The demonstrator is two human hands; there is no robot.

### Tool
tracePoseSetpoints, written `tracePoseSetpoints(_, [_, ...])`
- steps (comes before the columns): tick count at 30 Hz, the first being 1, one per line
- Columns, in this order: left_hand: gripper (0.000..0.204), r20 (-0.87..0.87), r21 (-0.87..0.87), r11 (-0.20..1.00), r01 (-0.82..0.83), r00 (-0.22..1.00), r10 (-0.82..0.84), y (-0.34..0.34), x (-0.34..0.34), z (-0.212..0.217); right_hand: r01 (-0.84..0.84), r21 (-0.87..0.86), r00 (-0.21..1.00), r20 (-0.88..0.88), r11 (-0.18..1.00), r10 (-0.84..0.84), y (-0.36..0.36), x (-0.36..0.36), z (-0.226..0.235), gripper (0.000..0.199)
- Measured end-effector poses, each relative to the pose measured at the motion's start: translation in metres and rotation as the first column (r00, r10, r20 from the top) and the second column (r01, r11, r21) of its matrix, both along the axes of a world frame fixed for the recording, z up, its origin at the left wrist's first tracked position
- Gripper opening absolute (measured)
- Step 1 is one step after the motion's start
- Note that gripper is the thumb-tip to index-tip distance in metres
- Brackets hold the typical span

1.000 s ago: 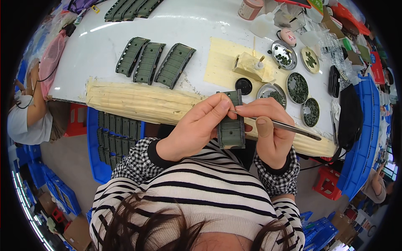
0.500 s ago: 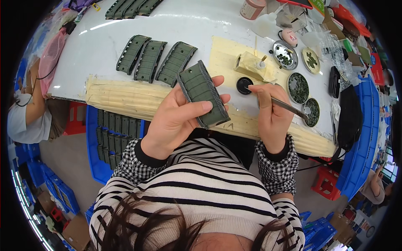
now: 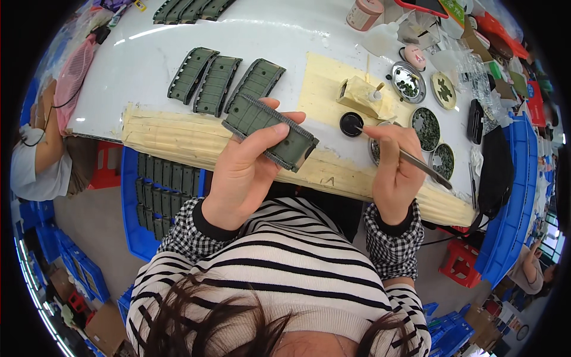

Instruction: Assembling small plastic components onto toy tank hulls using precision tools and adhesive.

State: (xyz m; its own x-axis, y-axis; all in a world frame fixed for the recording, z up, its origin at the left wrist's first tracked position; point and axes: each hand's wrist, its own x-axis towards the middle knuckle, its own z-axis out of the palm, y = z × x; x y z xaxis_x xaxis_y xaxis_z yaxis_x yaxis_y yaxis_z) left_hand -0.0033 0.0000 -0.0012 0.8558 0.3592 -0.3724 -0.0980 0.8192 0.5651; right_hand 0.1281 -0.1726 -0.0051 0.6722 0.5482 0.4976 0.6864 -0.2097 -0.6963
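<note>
My left hand [image 3: 241, 175] grips a dark green, ribbed plastic panel [image 3: 264, 128] with toothed long edges, its thumb pressing on the upper face. The panel is tilted above the table's near edge. In my right hand [image 3: 397, 172] is a pair of metal tweezers [image 3: 425, 166], pinched between thumb and fingers. Their tip reaches the small round black dish [image 3: 351, 124]; whether it holds a small piece cannot be made out. Three similar green panels [image 3: 214, 84] lie on the table beyond my left hand.
Round tins of small dark green pieces [image 3: 426, 128] stand right of the dish. A tape-wrapped block [image 3: 366, 95] with a stick sits behind it. More panels [image 3: 193, 9] lie at the far left. A blue crate [image 3: 134, 220] of panels is below the table, left. A person [image 3: 41, 154] sits at left.
My left hand has turned the panel to a flatter slant, with its lower end swung right. My right hand has shifted slightly right, the tweezers' tip now at the black dish.
</note>
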Motion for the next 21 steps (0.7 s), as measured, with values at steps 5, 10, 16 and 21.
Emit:
tracePoseSetpoints(5, [0.037, 0.005, -0.074, 0.997, 0.028, 1.0, -0.028, 0.0, 0.007, 0.002, -0.265, 0.139, 0.957, -0.087, 0.954, 0.278, -0.008, -0.019, 0.028, 0.016])
tracePoseSetpoints(10, [0.036, -0.034, -0.036, 0.998, 0.056, 0.998, -0.058, -0.008, 0.013, 0.003, -0.363, 0.169, 0.904, -0.174, 0.916, 0.39, -0.004, -0.027, 0.025, 0.018])
tracePoseSetpoints(16, [0.034, -0.05, -0.01, 0.997, 0.078, 0.996, -0.078, -0.012, 0.014, 0.003, -0.368, 0.158, 0.903, -0.175, 0.916, 0.393, 0.001, -0.028, 0.021, 0.016])
tracePoseSetpoints(21, [0.033, -0.06, 0.003, 0.997, 0.083, 0.995, -0.083, -0.012, 0.014, 0.004, -0.36, 0.126, 0.909, -0.173, 0.924, 0.378, 0.001, -0.029, 0.021, 0.016])
